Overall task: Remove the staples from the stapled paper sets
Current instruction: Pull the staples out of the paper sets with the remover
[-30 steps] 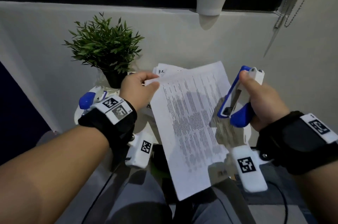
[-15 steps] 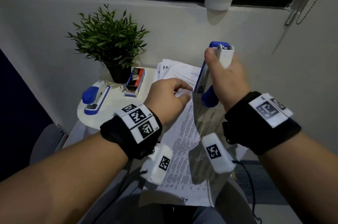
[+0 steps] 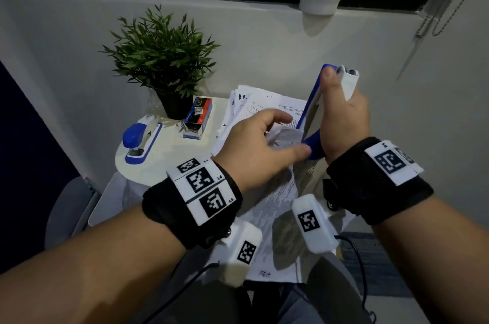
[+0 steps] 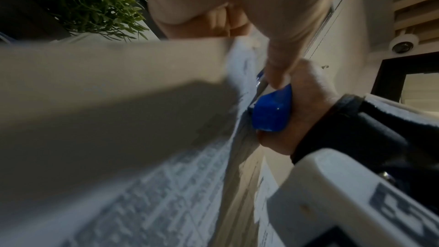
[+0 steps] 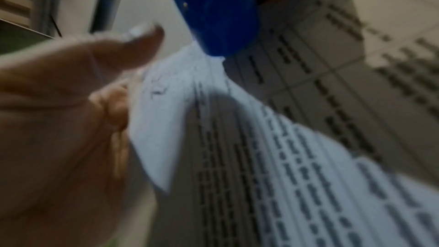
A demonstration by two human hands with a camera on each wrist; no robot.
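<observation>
Nearby, round white table (image 3: pixel 158 162), grey wall (image 3: pixel 66 40)

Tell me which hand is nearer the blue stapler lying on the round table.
Left. The left hand pinches the paper set just right of the table stapler, with the staple box between them. The right hand is farther right, gripping another stapler.

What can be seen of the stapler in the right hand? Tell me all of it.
The stapler is blue and white, apparently plastic, with a metal strip between its two arms. The right hand grips it nearly upright, thumb along the top end, rounded blue end lowest. That lower end meets the folded-back corner of the paper set, which the left hand pinches. Whether it touches a staple cannot be seen.
</observation>
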